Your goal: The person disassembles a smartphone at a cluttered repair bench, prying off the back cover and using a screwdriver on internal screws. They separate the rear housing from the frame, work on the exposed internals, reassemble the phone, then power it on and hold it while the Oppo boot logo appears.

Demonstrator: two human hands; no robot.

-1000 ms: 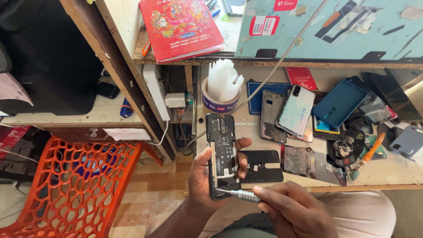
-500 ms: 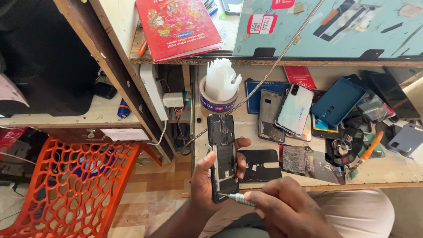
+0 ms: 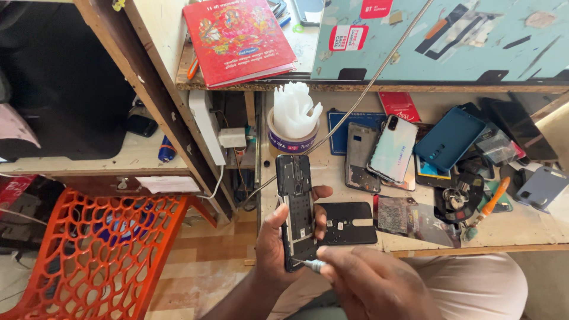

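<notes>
Bright daylight falls evenly; the wooden workbench (image 3: 521,228) at right glares pale, the far-left recess lies dark, edges bend slightly.

A black opened phone (image 3: 296,207) sits centre frame beside a black back cover (image 3: 349,223); an orange lattice-patterned chair (image 3: 95,249) fills the lower left, a red book (image 3: 237,38) lies top centre, and a teal case (image 3: 448,139) lies at right.

Opened phone (image 3: 298,207) left of back cover (image 3: 349,224)

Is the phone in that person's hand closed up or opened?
Opened. The phone in the left hand shows bare inner frame and parts, and a black back cover lies apart on the bench.
</notes>
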